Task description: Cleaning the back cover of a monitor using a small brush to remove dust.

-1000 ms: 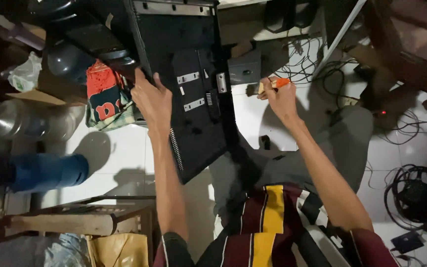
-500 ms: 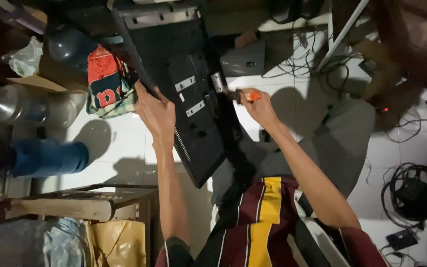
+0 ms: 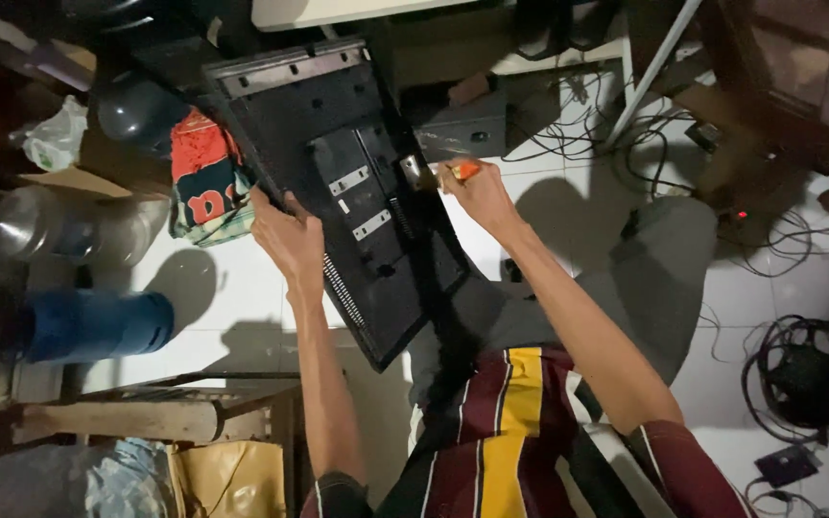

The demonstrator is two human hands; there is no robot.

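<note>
Since half a second ago the right hand [image 3: 477,192] has stayed at the right edge of the black back panel [image 3: 338,182], and the view has drifted slightly, so the panel sits a little lower in the picture. Nearest is the person's striped maroon-and-yellow shirt [image 3: 501,432], with both forearms reaching away from it. At the near left stands a wooden frame [image 3: 146,417] with a yellow bag [image 3: 232,480] beside it. The left hand [image 3: 290,240] is closed over the panel's left edge, fingers curled around it, steadying the tilted panel. The right hand is closed around an orange-handled screwdriver [image 3: 462,171], its tip against the panel's right side near a metal bracket. Left of the panel lie a blue water jug [image 3: 98,326] on its side, clear bottles and a red-and-blue cloth [image 3: 205,182] on the white tiled floor [image 3: 213,288]. Farther right, tangled black cables [image 3: 798,374] spread over the floor.
</note>
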